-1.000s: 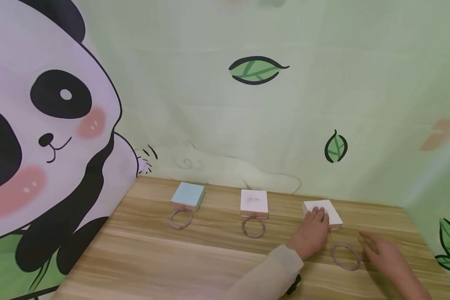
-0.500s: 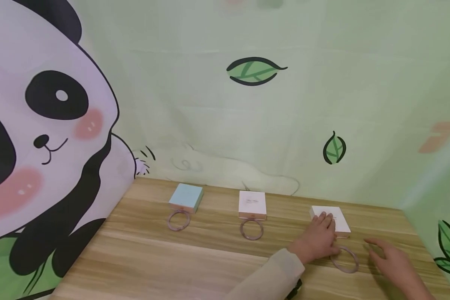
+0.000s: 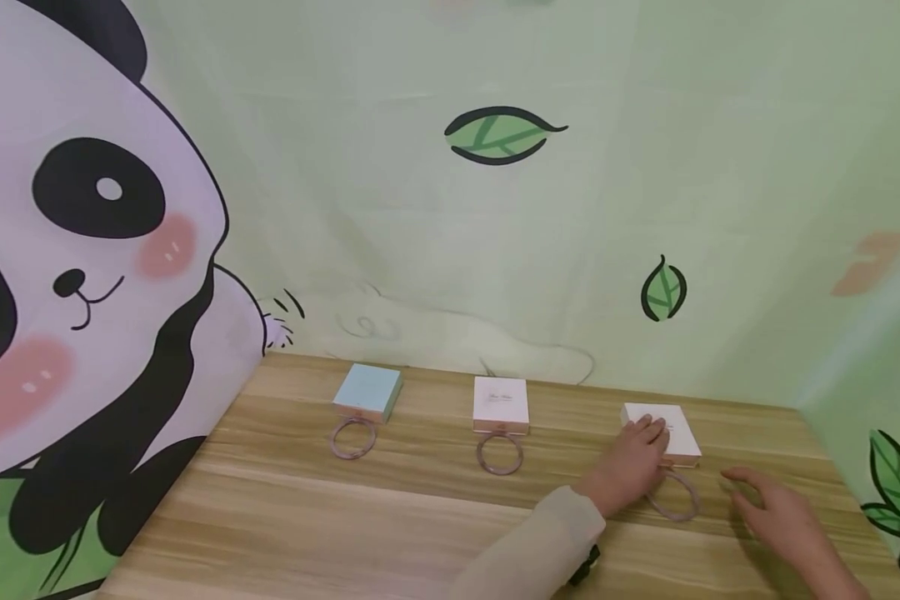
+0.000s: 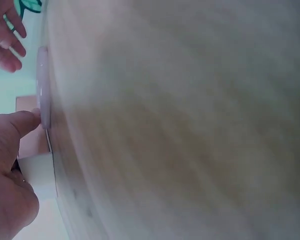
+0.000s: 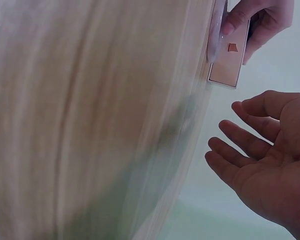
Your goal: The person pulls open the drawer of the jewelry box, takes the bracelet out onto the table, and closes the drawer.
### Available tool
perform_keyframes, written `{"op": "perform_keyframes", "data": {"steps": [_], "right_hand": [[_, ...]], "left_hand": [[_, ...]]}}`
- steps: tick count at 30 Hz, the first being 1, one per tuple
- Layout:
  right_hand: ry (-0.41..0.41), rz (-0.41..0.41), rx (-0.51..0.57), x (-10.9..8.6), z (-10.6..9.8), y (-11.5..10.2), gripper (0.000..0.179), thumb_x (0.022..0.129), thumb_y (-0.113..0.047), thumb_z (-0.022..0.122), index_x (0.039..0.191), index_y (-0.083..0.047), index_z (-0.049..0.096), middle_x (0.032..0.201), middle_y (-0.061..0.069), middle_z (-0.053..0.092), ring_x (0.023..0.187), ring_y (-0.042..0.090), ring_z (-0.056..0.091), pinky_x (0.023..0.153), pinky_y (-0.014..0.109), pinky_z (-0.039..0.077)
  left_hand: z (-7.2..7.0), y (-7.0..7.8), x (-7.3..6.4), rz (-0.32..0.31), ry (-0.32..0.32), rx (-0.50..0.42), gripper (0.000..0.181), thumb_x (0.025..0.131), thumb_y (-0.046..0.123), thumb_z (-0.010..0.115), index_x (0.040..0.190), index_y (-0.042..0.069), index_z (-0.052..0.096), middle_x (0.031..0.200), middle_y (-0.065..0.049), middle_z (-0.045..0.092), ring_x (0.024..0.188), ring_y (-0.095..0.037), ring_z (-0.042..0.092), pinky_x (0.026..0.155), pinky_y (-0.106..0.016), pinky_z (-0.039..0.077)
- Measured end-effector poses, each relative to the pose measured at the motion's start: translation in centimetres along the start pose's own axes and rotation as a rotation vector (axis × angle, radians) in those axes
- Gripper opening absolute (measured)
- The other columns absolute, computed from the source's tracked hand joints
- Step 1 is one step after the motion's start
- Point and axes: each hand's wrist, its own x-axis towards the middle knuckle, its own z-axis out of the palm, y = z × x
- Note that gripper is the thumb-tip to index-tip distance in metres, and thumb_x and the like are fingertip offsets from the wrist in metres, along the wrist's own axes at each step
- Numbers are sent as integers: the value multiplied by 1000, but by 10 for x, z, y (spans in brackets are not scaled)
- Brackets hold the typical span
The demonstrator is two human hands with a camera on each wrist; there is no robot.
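Note:
Near the table's right end lies a flat white box (image 3: 680, 433) with a pinkish-brown side. My left hand (image 3: 630, 462) rests its fingers on the box's top. Its thumb (image 4: 25, 121) reaches down and touches a pale purple bangle (image 3: 686, 504), which lies flat at the box's front side. Part of the bangle is hidden by that hand in the head view. To the right of the bangle, my right hand (image 3: 783, 521) is held over the table with fingers loosely spread and nothing in them, as the right wrist view shows (image 5: 270, 150).
Farther left on the wooden table (image 3: 307, 517) stand a light blue box (image 3: 369, 390) and another white box (image 3: 500, 402). A bangle (image 3: 333, 442) lies before the blue one, another bangle (image 3: 480, 461) before the white one. A printed cloth backdrop (image 3: 390, 208) rises behind.
The right-hand box has shifted right under my left hand. The left thumb has come down to the bangle, and the bangle has moved back and left, close to the box. The right hand barely moved.

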Motion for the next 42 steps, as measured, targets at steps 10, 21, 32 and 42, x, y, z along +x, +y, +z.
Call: {"op": "perform_keyframes", "data": {"steps": [10,21,32,42], "right_hand": [[-17,19,17,-3,5,-3,36,99,-7,59,130,10,60,132,40,55,94,38,64,74,49,52],[-2,-5,60,-6,9,-9,36,99,-7,58,133,7,59,133,40,54,57,19,55,56,33,46],[-9,-15,111,-8,20,-18,37,99,-5,58,135,5,58,135,40,52,43,7,38,43,26,41],[98,-285,9,-14,39,-56,34,84,3,75,117,4,69,119,27,68,109,49,64,86,63,53]], "left_hand": [[4,-28,-5,-14,16,-176,55,100,43,63,148,18,55,157,3,45,146,-16,39,118,-21,30],[4,-37,-10,-23,98,-274,45,101,35,55,141,17,61,152,0,52,144,-20,44,116,-24,35],[6,-35,-15,-16,45,-225,48,100,38,54,145,20,58,153,5,51,145,-17,42,116,-23,34],[-21,-50,-31,98,-47,-249,60,106,30,51,162,31,28,164,4,34,149,-18,34,117,-33,36]]}}
